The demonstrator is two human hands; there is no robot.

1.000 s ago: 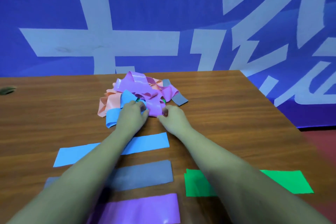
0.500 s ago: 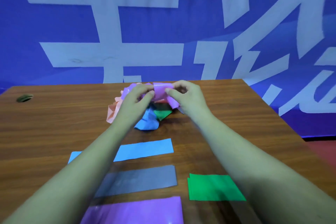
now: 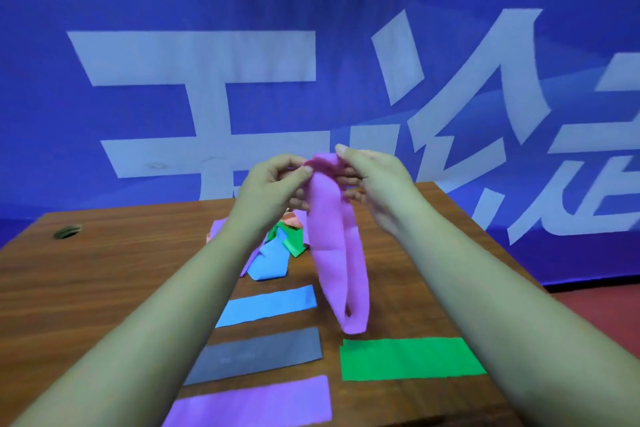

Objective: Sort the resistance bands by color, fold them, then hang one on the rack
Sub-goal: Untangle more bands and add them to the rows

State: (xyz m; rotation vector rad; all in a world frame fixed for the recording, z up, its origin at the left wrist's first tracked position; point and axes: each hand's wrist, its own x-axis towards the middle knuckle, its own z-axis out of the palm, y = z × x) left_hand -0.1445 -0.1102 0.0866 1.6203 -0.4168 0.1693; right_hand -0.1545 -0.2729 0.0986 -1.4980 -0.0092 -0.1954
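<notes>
Lifted clear of the pile [image 3: 273, 253] since a moment ago, the pink band [image 3: 337, 246] now hangs as a loop at the frame's centre, above the table [image 3: 104, 274]. My left hand [image 3: 273, 184] and right hand [image 3: 374, 177] both pinch its top edge. Below lie the folded blue band [image 3: 266, 305], grey band [image 3: 256, 354], purple band [image 3: 249, 402] and green band [image 3: 412, 359].

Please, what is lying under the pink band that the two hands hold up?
The pink band hangs as a loop from the left hand and right hand. Under its lower end is bare table, just beyond the flat green band. Nothing there looks covered.
</notes>
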